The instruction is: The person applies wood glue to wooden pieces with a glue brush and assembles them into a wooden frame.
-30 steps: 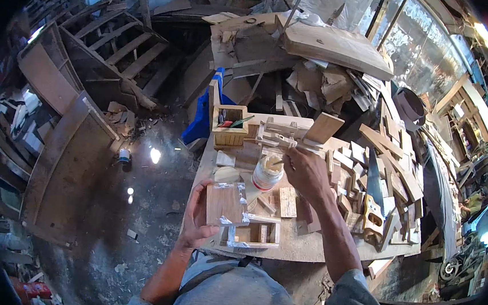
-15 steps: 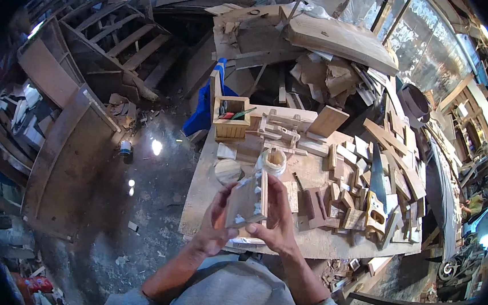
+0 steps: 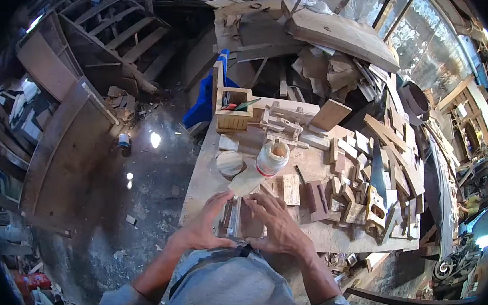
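A small wooden assembly rests low at the near edge of the workbench, with a brown panel on its right side and narrow strips along its left. My left hand clasps its left side, thumb near me and fingers at the far end. Over the right side curls my right hand, its fingers on the far edge and thumb on the near one. Just beyond stands an open jar with pale stuff about its rim. A round wooden disc and a light wood block lie close by.
The workbench carries many wood offcuts and a handsaw at right. Farther back are a wooden box holding tools, a wooden clamp-like frame and a leaning board. A curved panel stands at left.
Both hands have lowered the wooden assembly toward me, from above the bench to its near edge, and turned it. The white blobs seen on its edges before no longer show clearly.
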